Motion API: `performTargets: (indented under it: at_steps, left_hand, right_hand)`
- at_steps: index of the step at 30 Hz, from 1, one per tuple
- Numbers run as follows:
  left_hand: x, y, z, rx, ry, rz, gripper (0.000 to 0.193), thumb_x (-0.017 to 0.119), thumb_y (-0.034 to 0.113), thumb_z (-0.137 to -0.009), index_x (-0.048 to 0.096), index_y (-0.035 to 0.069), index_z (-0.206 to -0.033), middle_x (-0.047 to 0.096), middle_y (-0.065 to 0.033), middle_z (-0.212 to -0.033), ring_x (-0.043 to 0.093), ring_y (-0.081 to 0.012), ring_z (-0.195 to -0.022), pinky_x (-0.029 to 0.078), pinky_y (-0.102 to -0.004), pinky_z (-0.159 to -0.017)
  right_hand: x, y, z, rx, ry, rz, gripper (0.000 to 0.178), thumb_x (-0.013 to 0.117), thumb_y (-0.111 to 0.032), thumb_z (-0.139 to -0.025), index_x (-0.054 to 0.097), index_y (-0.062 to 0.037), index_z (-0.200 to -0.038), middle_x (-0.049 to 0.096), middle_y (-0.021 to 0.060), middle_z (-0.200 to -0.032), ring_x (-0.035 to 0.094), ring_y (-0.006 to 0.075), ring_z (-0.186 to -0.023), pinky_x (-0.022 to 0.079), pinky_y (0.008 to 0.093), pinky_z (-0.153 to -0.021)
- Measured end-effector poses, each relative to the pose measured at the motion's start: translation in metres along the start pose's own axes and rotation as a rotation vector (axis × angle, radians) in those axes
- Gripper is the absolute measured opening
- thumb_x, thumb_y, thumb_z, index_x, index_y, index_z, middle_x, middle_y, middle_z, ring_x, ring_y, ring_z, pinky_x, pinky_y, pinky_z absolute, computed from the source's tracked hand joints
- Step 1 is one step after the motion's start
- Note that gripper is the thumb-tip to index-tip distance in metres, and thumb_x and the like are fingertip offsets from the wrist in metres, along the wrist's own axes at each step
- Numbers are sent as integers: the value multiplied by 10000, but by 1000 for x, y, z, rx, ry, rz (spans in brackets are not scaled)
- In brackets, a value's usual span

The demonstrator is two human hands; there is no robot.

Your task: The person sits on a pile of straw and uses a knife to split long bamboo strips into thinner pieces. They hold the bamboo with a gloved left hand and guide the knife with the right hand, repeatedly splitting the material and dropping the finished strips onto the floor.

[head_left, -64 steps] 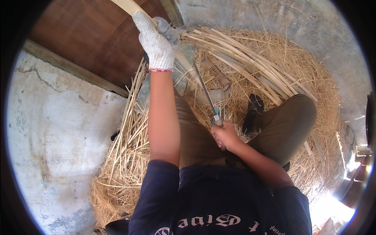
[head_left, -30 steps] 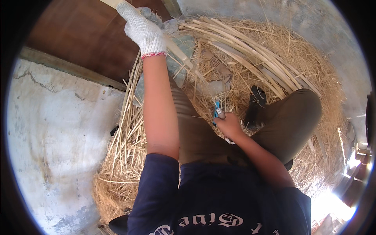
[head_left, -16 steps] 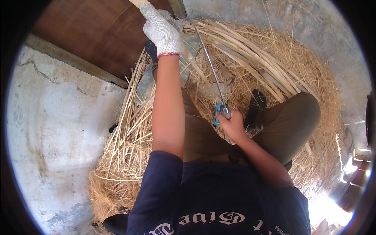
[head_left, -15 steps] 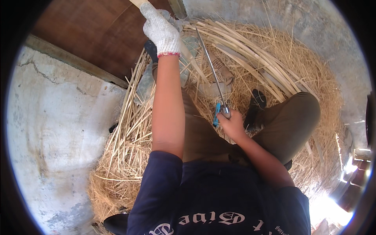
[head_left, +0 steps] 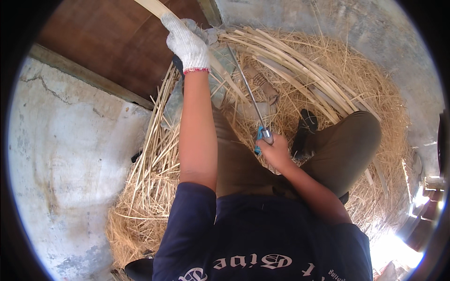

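Observation:
My left hand [head_left: 188, 46], in a white knit glove with a red cuff edge, is closed around a long pale strip [head_left: 228, 78] that looks like split bamboo. One end of the strip runs past the top edge of the picture; the other slants down toward the straw. My bare right hand [head_left: 277, 152] grips the handle of a long-bladed knife [head_left: 250, 89], its narrow blade pointing up and away from me, close to the strip. Beside that hand lies a blue object [head_left: 258, 139], partly hidden. A brown ridged piece of wood [head_left: 260, 83] lies just right of the blade.
A bundle of pale strips [head_left: 300, 70] lies at the far right on a heap of straw-like shavings [head_left: 375, 98]. Thin sticks [head_left: 154, 145] pile up on the left by the cracked wall [head_left: 65, 145]. A brown panel [head_left: 117, 42] stands at the far left. My bent knee [head_left: 361, 129] is at right.
My left hand has shifted slightly left with the strip, and more of its upper end shows. The knife's tip has moved a little left; my right hand has barely moved.

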State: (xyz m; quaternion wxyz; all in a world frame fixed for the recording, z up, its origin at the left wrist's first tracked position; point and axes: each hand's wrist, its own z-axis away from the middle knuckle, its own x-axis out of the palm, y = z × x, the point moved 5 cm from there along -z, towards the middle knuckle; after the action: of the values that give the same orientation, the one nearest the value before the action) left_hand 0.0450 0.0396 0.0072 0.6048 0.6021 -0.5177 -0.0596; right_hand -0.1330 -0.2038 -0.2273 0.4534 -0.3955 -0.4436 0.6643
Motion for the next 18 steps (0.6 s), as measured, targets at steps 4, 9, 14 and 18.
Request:
performTargets:
  at_steps: [4, 9, 14, 18]
  left_hand:
    - [-5, -1, 0, 11, 36, -16, 650, 532, 671, -1003, 504, 73, -750, 440, -17, -577, 394, -144, -441, 320, -327, -416]
    - [-5, -3, -3, 11, 86, -24, 648, 545, 675, -996, 515, 72, -760, 437, -11, -572, 397, -136, -450, 324, -325, -422]
    - [-11, -2, -6, 6, 32, 7, 655, 529, 678, -1000, 522, 66, -768, 458, -18, -582, 415, -150, -453, 335, -332, -422]
    - [-11, -1, -5, 39, 44, -46, 718, 501, 786, -942, 489, 87, -780, 419, -37, -550, 391, -173, -421, 310, -335, -411]
  right_hand:
    - [0, -1, -7, -104, 27, 148, 241, 670, -204, -866, 647, 23, -791, 640, 107, -627, 646, 245, -591, 481, 398, -596]
    - [-6, 35, -19, 133, -29, 214, 232, 679, -179, -839, 646, 40, -767, 640, 165, -616, 594, 274, -471, 475, 424, -509]
    - [3, 24, -3, 465, -247, -303, 216, 674, -169, -852, 632, 24, -764, 590, 115, -581, 576, 222, -479, 463, 395, -519]
    - [-11, -16, -6, -95, 113, 139, 205, 676, -157, -864, 630, 20, -772, 596, 81, -598, 578, 179, -528, 462, 373, -561]
